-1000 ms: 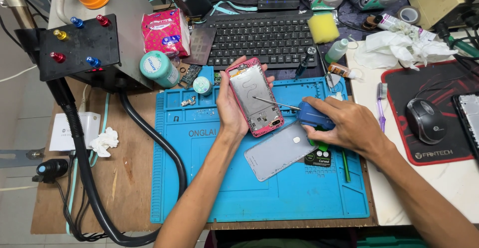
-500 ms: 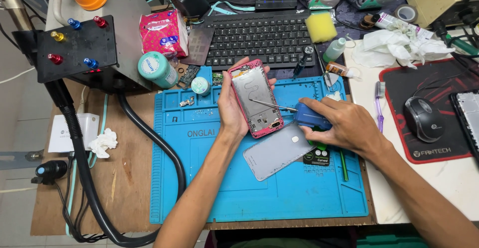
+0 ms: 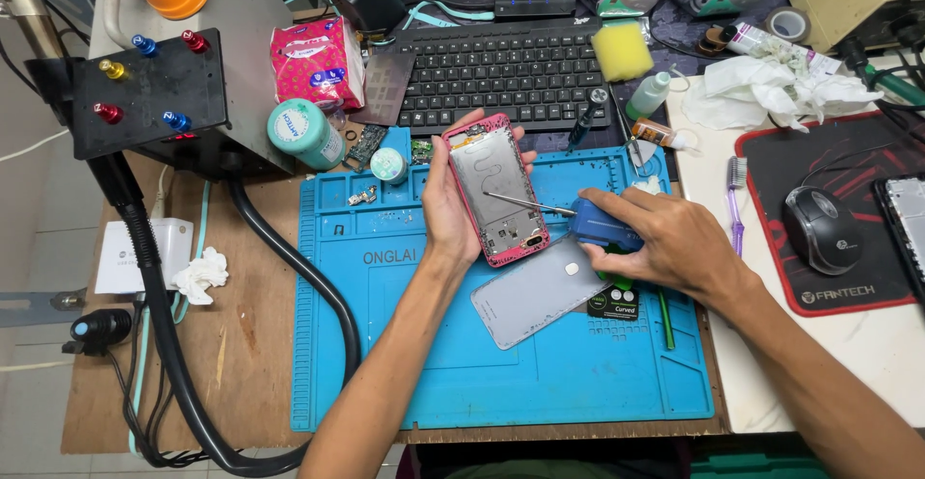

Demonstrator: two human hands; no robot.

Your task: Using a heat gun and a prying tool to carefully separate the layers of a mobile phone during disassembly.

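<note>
Clearly the opened phone frame [image 3: 496, 190] with its pink rim looks light, thin and stiff but fragile — best held by its long edges, as the left hand [image 3: 445, 211] does now, fingers wrapped round both sides, tilting it up over the top edge of the blue mat [image 3: 434, 363]. The right hand [image 3: 665, 238] is closed round a blue-handled tool [image 3: 602, 226] whose slim metal tip rests inside the frame. Just below the frame, on the mat, lies 1 grey back cover [image 3: 540, 301], flat and probably slippery. Left of the frame stand a teal round tub [image 3: 303, 132] and — behind it — a pink soft packet [image 3: 316, 63]; right of it, a small black square label [image 3: 614, 303] sits beside the cover.
</note>
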